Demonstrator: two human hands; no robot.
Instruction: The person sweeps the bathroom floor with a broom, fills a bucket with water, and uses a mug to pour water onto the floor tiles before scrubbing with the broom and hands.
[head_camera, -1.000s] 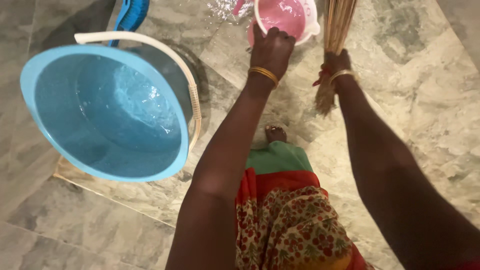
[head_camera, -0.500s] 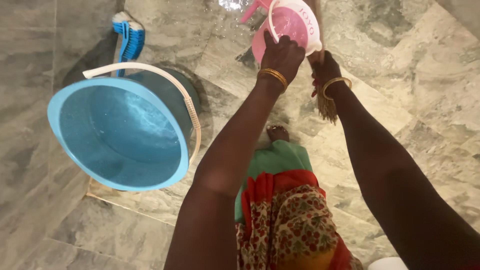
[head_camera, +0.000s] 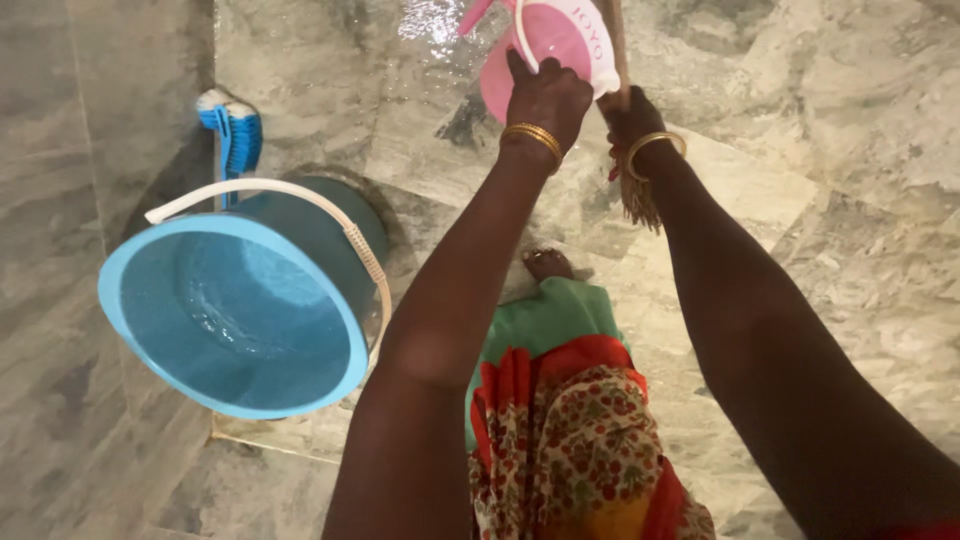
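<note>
Blue bucket (head_camera: 235, 320) stood near on the floor, some water left in it | left hand (head_camera: 545, 95) fingers clamped on tipped pink mug (head_camera: 550, 45) | right hand (head_camera: 632, 120) gripped broom (head_camera: 628, 180) | far marble floor (head_camera: 400, 60) already wet, nearer floor looked unwashed.

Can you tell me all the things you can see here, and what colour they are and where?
bucket: one, blue with a white handle, on the floor at left, some water inside
scrubbing brush: one, blue and white, behind the bucket
mug: one, pink with a white rim, top centre, tilted
broom: one, brown sticks, top centre right
floor: grey marble, wet near the mug
dress: green, red and flowered, bottom centre
foot: one, bare, centre
bangles: gold, on both wrists
left hand: holds the mug's rim
right hand: grips the broom
</note>
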